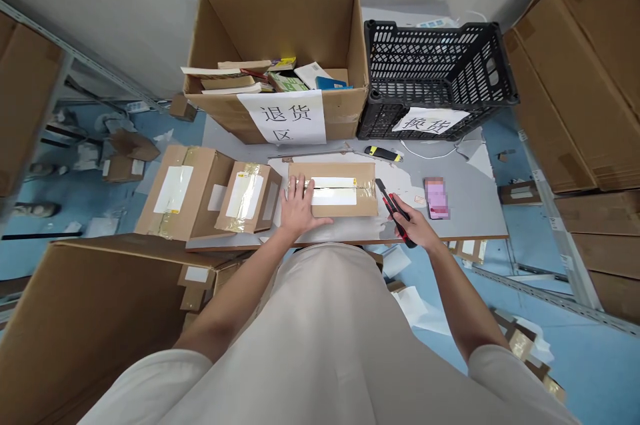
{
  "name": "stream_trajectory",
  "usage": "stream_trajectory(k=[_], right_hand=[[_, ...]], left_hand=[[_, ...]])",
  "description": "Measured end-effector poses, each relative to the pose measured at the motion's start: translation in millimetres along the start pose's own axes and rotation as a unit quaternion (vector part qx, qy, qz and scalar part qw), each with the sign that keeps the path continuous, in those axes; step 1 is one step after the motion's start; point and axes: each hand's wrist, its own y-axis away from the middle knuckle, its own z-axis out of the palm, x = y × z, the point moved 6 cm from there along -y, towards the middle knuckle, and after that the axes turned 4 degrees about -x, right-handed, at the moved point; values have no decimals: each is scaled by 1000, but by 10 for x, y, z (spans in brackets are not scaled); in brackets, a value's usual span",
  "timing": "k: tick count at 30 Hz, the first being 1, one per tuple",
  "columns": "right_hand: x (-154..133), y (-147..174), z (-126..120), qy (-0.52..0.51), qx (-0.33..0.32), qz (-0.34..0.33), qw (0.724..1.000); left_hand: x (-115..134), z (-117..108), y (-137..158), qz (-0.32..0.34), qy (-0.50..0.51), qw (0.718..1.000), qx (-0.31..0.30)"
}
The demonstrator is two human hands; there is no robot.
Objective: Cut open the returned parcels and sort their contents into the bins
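Note:
A taped cardboard box point(367, 202) with a white label lies on the table in front of me. My left hand point(299, 204) rests flat on its left end, fingers spread. In my right hand point(413, 222) is a black and red utility knife point(386, 195); its tip points up and left, close to the box's right end. Whether the tip touches the box I cannot tell. Two more taped boxes stand left of my hand, a smaller one point(273, 195) and a larger one point(200, 202).
Behind stand a large carton point(215, 105) of books and a black plastic crate point(440, 95), each with a paper sign. A yellow and black cutter point(383, 154) and a phone point(437, 198) lie on the table point(465, 222). Shelves of cartons point(555, 92) flank the right; an open carton point(90, 318) is lower left.

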Motion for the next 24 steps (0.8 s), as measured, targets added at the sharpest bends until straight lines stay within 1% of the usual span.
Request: stream_trajectory(k=[4, 6, 9, 12, 17, 20, 24], right_hand=[[-47, -38, -79, 53, -22, 3, 998], [-66, -44, -119, 70, -46, 7, 996], [-101, -36, -177, 80, -85, 9, 993], [-149, -22, -262, 89, -98, 14, 991], [-196, 37, -352, 74, -139, 44, 987], [-155, 105, -341, 70, -138, 54, 986], [-4, 244, -210, 71, -158, 55, 983]], left_hand=[[26, -15, -19, -5, -7, 1000, -11], [31, -17, -25, -11, -12, 1000, -18], [26, -2, -34, -19, -12, 999, -27], [20, 16, -40, -19, -1, 999, -25], [23, 20, -38, -14, 7, 1000, -23], [28, 13, -33, -13, 4, 1000, -23], [21, 14, -28, -11, 6, 1000, -15]])
